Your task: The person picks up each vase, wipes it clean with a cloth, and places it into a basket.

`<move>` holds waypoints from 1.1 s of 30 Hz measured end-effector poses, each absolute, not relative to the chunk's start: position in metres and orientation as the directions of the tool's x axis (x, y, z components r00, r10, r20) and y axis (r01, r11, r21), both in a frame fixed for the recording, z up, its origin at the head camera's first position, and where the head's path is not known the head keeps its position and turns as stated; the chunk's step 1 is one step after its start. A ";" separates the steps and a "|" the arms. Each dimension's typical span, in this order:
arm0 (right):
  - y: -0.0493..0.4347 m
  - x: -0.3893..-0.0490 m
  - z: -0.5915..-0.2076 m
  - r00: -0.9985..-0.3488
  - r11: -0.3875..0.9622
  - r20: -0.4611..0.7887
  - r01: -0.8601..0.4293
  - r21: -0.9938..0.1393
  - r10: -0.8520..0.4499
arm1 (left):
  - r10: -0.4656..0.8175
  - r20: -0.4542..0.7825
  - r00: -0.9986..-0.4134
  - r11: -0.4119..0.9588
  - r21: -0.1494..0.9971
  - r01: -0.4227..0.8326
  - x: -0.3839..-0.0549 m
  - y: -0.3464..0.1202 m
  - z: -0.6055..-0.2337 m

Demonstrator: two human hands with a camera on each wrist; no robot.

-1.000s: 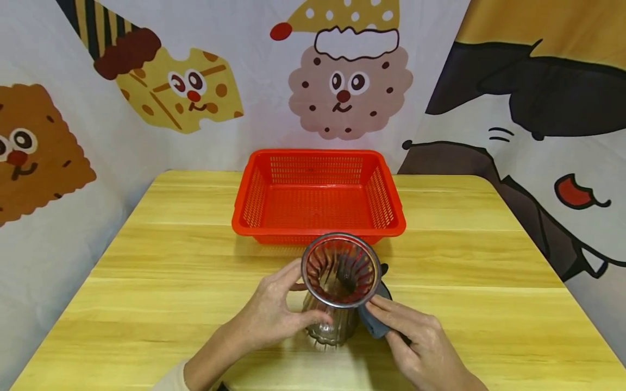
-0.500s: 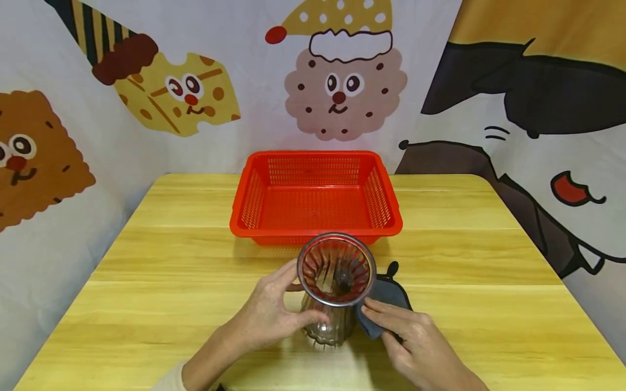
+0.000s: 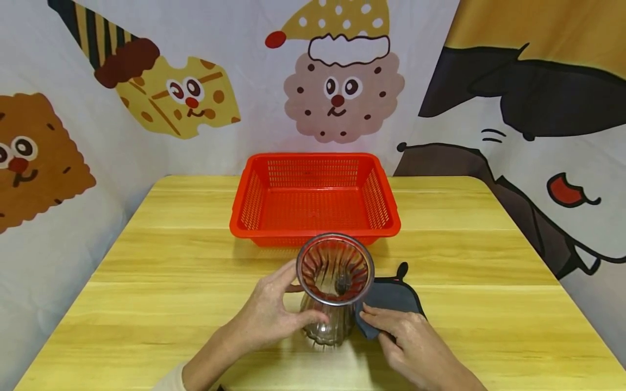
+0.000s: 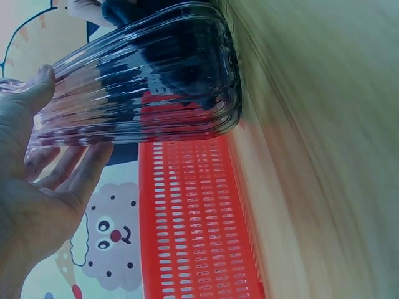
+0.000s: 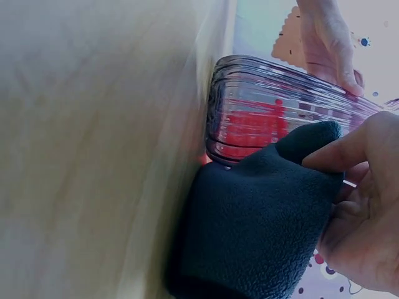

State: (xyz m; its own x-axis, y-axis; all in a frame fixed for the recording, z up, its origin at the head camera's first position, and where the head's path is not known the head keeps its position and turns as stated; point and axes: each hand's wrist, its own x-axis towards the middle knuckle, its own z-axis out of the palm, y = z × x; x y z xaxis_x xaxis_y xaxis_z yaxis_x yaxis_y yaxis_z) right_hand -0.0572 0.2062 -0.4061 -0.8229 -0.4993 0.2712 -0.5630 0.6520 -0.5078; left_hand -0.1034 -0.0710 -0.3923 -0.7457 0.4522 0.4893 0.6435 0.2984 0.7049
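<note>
A clear ribbed glass vase [image 3: 337,324] with a wide flared rim stands upright on the table. My left hand [image 3: 271,310] grips it from the left, thumb on the near side and fingers behind. Close against the vase's right side is a dark blue-grey cloth [image 3: 391,296] with a black edge and a small loop. My right hand [image 3: 409,342] pinches the cloth between thumb and fingers. In the right wrist view the cloth [image 5: 249,224] hangs down from the pinch to the tabletop and covers part of the glass.
Behind the vase sits a red perforated plastic basket [image 3: 315,209], with nothing visible inside. The light wood table [image 3: 161,260] extends to both sides. A cartoon-printed fabric backdrop [image 3: 264,98] surrounds the back and sides.
The cloth, earlier mostly bunched behind the vase and right hand, now lies spread further right with its loop showing. The left hand keeps its hold on the vase.
</note>
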 end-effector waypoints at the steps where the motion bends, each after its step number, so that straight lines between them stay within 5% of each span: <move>1: 0.206 -0.057 -0.407 -0.825 0.654 0.258 -0.558 -0.511 -0.502 | 0.450 0.494 -0.744 0.301 0.700 0.648 -0.103 -0.071 -0.393; 8: 0.206 -0.060 -0.409 -0.853 0.636 0.191 -0.494 -0.593 -0.485 | 0.417 0.527 -0.740 0.293 0.693 0.658 -0.100 -0.070 -0.397; 14: 0.207 -0.056 -0.398 -0.956 0.655 0.155 -0.285 -0.700 -0.250 | 0.421 0.440 -0.793 0.333 0.738 0.587 -0.096 -0.070 -0.395; 17: 0.208 -0.054 -0.388 -0.988 0.537 0.133 -0.151 -0.830 -0.073 | 0.433 0.415 -0.800 0.346 0.744 0.572 -0.095 -0.072 -0.392; 20: 0.208 -0.053 -0.380 -0.996 0.257 0.073 -0.058 -0.965 0.050 | 0.467 0.446 -0.763 0.268 0.751 0.603 -0.098 -0.073 -0.390; 26: 0.200 -0.045 -0.380 -0.984 -0.234 0.155 -0.171 -0.957 0.086 | 0.491 0.455 -0.742 0.211 0.765 0.609 -0.101 -0.071 -0.390; 33: 0.178 -0.035 -0.387 -0.928 -0.296 0.355 -0.372 -0.880 0.114 | 0.460 0.475 -0.750 0.218 0.758 0.614 -0.099 -0.070 -0.392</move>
State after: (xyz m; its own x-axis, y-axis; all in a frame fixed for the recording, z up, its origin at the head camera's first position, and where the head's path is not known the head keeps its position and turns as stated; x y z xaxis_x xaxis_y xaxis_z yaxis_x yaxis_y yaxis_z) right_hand -0.0354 0.1777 -0.3867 -0.9281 0.1136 0.3546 -0.3724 -0.2961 -0.8796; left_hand -0.0985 -0.0695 -0.3915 -0.7500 0.4598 0.4755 0.6145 0.2184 0.7581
